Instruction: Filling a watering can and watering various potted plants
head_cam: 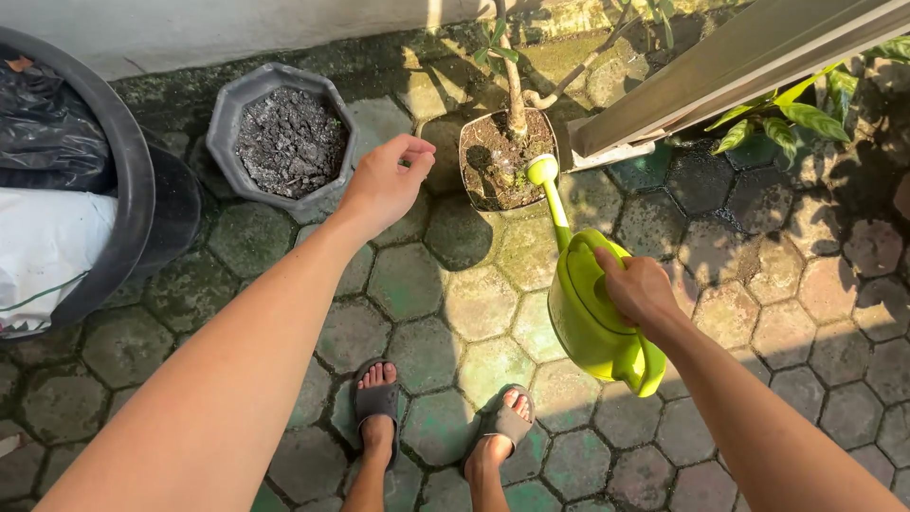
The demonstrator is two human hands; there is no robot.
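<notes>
My right hand [637, 289] grips the handle of a lime-green watering can [590, 318]. The can's long spout ends in a round rose [542, 170] that hangs over the edge of a dark pot holding a thin-stemmed plant [504, 159]. My left hand [387, 182] reaches forward with loosely curled fingers and holds nothing. It hovers between the plant pot and a grey octagonal pot filled with dry soil [287, 139]. My two feet in grey slides [377, 403] stand on the paving below.
Hexagonal mossy paving stones [408, 284] cover the ground. A large black tub with a black bag and white sack [57, 180] sits at the left. A metal beam [739, 66] slants across the upper right above leafy plants [796, 114]. A white wall runs along the top.
</notes>
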